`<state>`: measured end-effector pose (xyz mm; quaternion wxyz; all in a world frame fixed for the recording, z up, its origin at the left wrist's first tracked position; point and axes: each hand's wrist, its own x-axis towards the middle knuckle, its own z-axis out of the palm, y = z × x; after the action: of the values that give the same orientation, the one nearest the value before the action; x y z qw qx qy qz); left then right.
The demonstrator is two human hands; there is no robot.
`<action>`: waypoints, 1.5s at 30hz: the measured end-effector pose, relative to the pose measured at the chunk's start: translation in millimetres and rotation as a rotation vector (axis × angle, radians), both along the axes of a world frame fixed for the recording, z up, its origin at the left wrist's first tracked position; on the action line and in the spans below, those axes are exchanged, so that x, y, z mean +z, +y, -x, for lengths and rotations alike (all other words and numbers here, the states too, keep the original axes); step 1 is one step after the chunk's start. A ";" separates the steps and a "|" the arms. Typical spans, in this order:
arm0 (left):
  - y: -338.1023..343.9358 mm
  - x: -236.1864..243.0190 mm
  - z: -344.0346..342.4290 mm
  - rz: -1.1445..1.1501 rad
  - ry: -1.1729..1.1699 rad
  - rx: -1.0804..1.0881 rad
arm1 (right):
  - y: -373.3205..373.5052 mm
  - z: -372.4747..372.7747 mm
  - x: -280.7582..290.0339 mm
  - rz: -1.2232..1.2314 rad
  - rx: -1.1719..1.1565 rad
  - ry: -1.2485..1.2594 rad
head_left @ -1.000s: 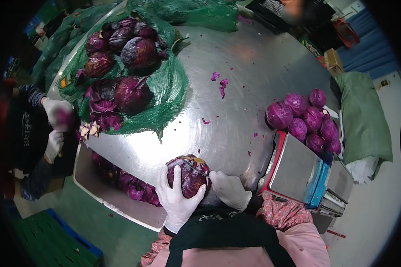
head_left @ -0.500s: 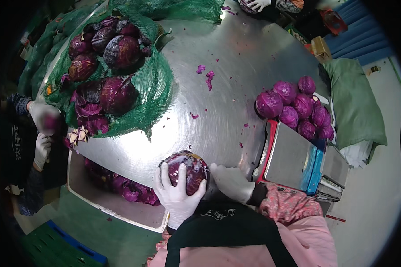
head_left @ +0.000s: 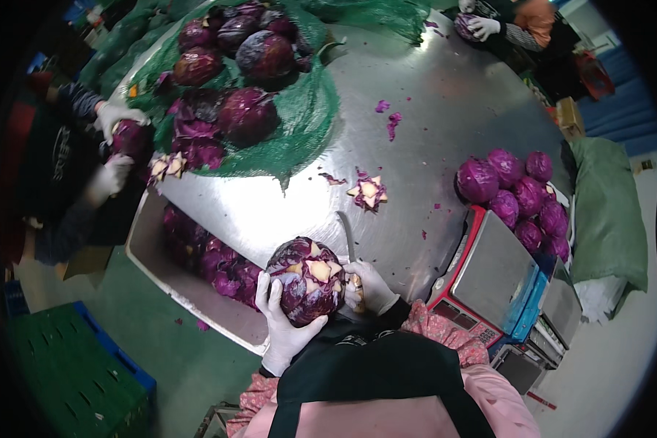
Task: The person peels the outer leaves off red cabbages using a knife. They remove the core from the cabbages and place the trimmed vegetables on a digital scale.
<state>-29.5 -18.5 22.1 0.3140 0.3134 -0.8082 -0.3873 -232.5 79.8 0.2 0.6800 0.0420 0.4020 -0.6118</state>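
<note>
A red cabbage (head_left: 293, 274) rests at the near edge of the metal table, its pale cut stem end facing up. My gloved left hand (head_left: 285, 325) grips it from the left and below. Just right of the cabbage, my gloved right hand (head_left: 374, 287) is closed round the handle of a knife (head_left: 349, 237), whose curved blade points away from me over the table. A sliced-off stem piece (head_left: 369, 193) with a star-shaped pale face lies on the metal beyond the blade.
Untrimmed cabbages (head_left: 248, 117) sit in a green mesh bag (head_left: 310, 139). Peeled ones (head_left: 515, 186) are heaped right, behind a red scale (head_left: 489, 270). A bin (head_left: 190, 303) of leaves stands lower left. Co-workers' gloved hands (head_left: 120, 120) hold cabbages at left and far right.
The cabbage now shows its cut stem end upward. A stem piece has appeared on the table. The knife has come into sight in my right hand. The whole view has shifted.
</note>
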 end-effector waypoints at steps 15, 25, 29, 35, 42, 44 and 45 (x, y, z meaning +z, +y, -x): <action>-38.7 1.9 51.3 -0.180 0.099 0.039 | -26.3 34.0 54.2 0.258 0.200 2.104; -53.3 12.0 62.2 -0.311 -0.011 -0.007 | -38.7 34.8 73.0 0.176 0.584 2.249; -59.0 18.5 68.8 -0.216 -0.034 -0.038 | -54.2 43.6 71.8 0.170 0.424 2.336; -52.6 14.2 64.7 -0.093 -0.052 -0.084 | -68.2 69.8 87.6 -0.155 0.400 2.046; -39.5 19.7 62.7 -0.059 0.004 -0.059 | -88.0 77.2 36.6 -0.160 0.108 1.751; -30.3 10.9 56.5 -0.027 0.030 -0.033 | -95.1 88.0 14.9 -0.512 0.271 1.881; -21.1 8.6 54.0 -0.078 0.075 0.047 | -83.5 94.5 2.7 -0.601 0.240 1.840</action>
<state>-83.5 -39.6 30.7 0.3405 0.3297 -0.7726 -0.4224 -327.0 -3.7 2.8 0.1189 -0.3218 0.9168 -0.2043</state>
